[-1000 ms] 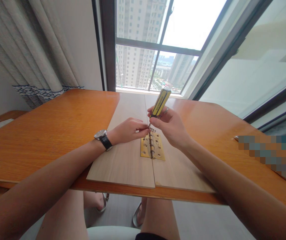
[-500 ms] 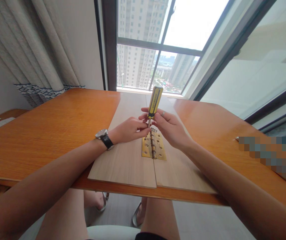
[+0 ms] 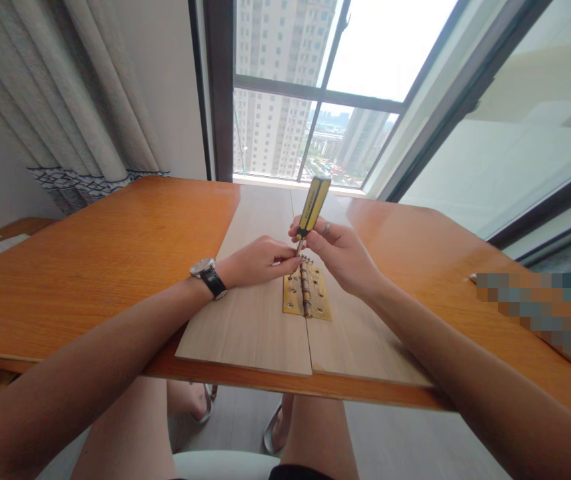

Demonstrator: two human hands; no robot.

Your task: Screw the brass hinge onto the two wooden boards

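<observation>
A yellow-and-black screwdriver (image 3: 314, 205) stands handle up over the far part of a brass hinge (image 3: 292, 307), leaning slightly to the right. My right hand (image 3: 344, 257) is closed on it, fingers and thumb at the lower end of the handle. The fingers of my left hand (image 3: 260, 260) pinch the metal shaft low down near its tip. The tip itself and whatever lies under it are hidden by these fingers. The hinge lies open across the seam between two pale wooden boards (image 3: 250, 333). Several small screws (image 3: 307, 259) show at its far edge.
The boards rest on an orange-brown wooden table (image 3: 90, 267), its front edge close to my legs. A window (image 3: 315, 93) rises behind the table, and a grey curtain (image 3: 80, 87) hangs at the left. Something blurred out (image 3: 545, 313) lies at the right.
The screwdriver's handle has tipped a little to the right. My right hand's fingers have curled in around the handle's lower end. My left hand has stayed nearly still.
</observation>
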